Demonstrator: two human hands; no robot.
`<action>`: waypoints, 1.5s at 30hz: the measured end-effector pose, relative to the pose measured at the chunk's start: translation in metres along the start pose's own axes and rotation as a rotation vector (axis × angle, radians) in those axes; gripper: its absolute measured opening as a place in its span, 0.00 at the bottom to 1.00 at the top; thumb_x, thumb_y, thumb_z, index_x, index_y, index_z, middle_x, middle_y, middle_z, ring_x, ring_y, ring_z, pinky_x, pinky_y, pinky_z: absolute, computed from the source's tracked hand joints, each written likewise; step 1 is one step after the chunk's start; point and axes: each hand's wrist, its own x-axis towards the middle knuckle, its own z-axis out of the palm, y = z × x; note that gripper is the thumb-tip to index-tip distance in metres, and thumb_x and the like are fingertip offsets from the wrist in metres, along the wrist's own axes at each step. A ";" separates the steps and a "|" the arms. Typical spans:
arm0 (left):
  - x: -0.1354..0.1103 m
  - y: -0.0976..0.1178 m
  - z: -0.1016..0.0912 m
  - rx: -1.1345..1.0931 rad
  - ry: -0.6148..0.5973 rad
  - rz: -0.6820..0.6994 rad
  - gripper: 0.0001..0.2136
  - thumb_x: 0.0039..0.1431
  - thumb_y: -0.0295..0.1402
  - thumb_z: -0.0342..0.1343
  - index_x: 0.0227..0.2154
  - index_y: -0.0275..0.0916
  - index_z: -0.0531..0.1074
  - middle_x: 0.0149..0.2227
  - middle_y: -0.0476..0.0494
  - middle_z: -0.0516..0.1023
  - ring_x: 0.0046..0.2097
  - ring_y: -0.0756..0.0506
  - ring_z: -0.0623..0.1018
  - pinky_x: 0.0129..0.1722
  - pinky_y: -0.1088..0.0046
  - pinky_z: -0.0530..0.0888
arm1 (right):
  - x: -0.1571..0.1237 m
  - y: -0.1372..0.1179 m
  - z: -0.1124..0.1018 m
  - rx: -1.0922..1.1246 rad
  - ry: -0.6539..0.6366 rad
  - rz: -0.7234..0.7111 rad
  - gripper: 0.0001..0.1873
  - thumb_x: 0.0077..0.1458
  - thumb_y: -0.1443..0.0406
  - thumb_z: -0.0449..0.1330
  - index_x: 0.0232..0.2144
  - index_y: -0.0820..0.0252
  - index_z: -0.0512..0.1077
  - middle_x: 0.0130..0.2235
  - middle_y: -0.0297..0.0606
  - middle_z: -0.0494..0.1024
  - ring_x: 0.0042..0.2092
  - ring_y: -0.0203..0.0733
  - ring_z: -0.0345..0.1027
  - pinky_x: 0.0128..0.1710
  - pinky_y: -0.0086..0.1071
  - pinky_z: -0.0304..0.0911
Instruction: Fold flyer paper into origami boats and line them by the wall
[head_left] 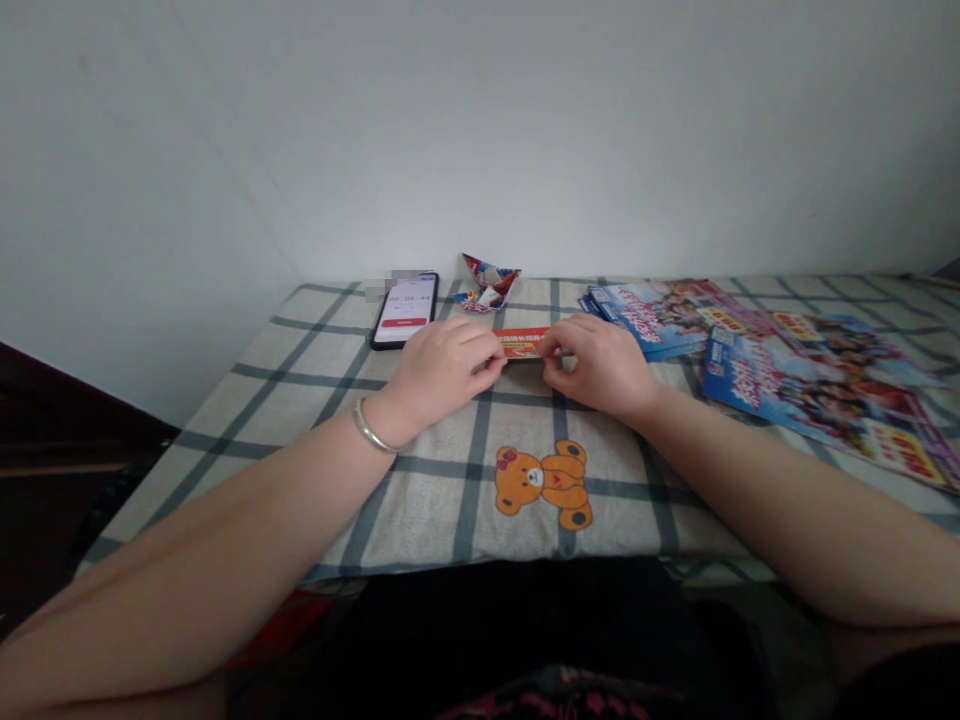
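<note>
A small red-orange printed piece of paper [523,343], apparently folded, spans the gap between my two hands near the middle of the table. My left hand [448,368], with a silver bangle on its wrist, pinches the paper's left end. At the right end, the fingers of my right hand [600,365] are closed on the same paper. Both ends are partly hidden by my fingers. Just beyond it stands a folded paper piece [491,285] in red, blue and white with pointed tips.
A phone [406,312] showing a running timer lies left of the paper. Several colourful flyers [814,400] are spread at the right. The checked tablecloth [420,480] carries a printed teddy bear [544,484] near the front edge. A white wall [480,130] rises behind the table.
</note>
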 end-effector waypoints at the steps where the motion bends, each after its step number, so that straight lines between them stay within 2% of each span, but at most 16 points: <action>1: 0.000 -0.001 0.000 -0.003 0.003 -0.009 0.07 0.63 0.30 0.56 0.28 0.39 0.74 0.31 0.46 0.79 0.36 0.44 0.76 0.34 0.67 0.70 | 0.000 0.001 -0.001 0.001 -0.003 0.011 0.04 0.50 0.69 0.58 0.30 0.56 0.71 0.33 0.39 0.79 0.37 0.45 0.71 0.36 0.34 0.61; 14: -0.001 -0.007 0.002 -0.082 -0.027 -0.077 0.06 0.62 0.29 0.54 0.30 0.38 0.73 0.33 0.45 0.78 0.38 0.45 0.75 0.37 0.69 0.72 | -0.004 0.020 0.002 -0.009 -0.004 0.101 0.04 0.51 0.67 0.59 0.31 0.56 0.73 0.36 0.39 0.80 0.40 0.46 0.73 0.35 0.34 0.62; 20: -0.002 -0.008 0.005 -0.105 0.011 -0.139 0.04 0.61 0.28 0.55 0.30 0.38 0.73 0.32 0.46 0.78 0.38 0.46 0.76 0.37 0.70 0.71 | -0.005 0.025 -0.001 0.028 0.041 0.175 0.04 0.49 0.68 0.59 0.31 0.56 0.73 0.34 0.38 0.80 0.37 0.45 0.72 0.36 0.35 0.62; 23: -0.002 -0.009 0.007 -0.137 0.034 -0.183 0.05 0.61 0.27 0.55 0.30 0.38 0.72 0.33 0.47 0.77 0.37 0.47 0.76 0.36 0.72 0.70 | -0.004 0.027 -0.002 0.069 0.105 0.212 0.04 0.53 0.68 0.58 0.33 0.57 0.73 0.34 0.39 0.80 0.36 0.44 0.72 0.36 0.35 0.63; 26: -0.001 -0.009 0.008 -0.179 0.039 -0.185 0.05 0.62 0.27 0.54 0.30 0.38 0.72 0.33 0.46 0.77 0.37 0.48 0.76 0.36 0.72 0.70 | -0.002 0.026 -0.002 0.089 0.136 0.122 0.06 0.57 0.65 0.59 0.38 0.58 0.74 0.38 0.41 0.80 0.40 0.46 0.73 0.41 0.38 0.65; 29: 0.000 -0.008 0.008 -0.201 0.022 -0.152 0.06 0.63 0.28 0.52 0.31 0.38 0.72 0.34 0.46 0.77 0.38 0.47 0.76 0.37 0.71 0.71 | -0.002 0.022 -0.001 0.103 0.087 0.020 0.05 0.59 0.65 0.60 0.38 0.56 0.75 0.39 0.42 0.81 0.43 0.48 0.72 0.45 0.40 0.65; 34: 0.001 -0.002 0.008 -0.099 0.013 -0.115 0.04 0.59 0.27 0.54 0.31 0.38 0.73 0.34 0.45 0.78 0.37 0.45 0.76 0.35 0.69 0.71 | -0.003 0.011 0.006 0.119 0.092 -0.006 0.06 0.60 0.65 0.59 0.33 0.57 0.76 0.35 0.41 0.81 0.40 0.45 0.73 0.41 0.37 0.65; 40: 0.005 0.012 0.006 0.003 -0.021 0.026 0.05 0.59 0.26 0.53 0.33 0.39 0.74 0.34 0.45 0.79 0.40 0.43 0.77 0.40 0.65 0.71 | -0.001 -0.003 0.007 0.060 0.021 -0.166 0.09 0.62 0.65 0.56 0.35 0.57 0.77 0.36 0.40 0.82 0.39 0.44 0.72 0.39 0.36 0.64; 45: 0.006 0.018 0.004 0.022 -0.032 0.038 0.05 0.58 0.26 0.53 0.32 0.38 0.73 0.32 0.45 0.77 0.38 0.43 0.76 0.40 0.65 0.71 | 0.002 -0.005 0.002 0.105 -0.023 -0.224 0.09 0.60 0.67 0.55 0.33 0.57 0.75 0.35 0.40 0.81 0.38 0.43 0.71 0.39 0.35 0.64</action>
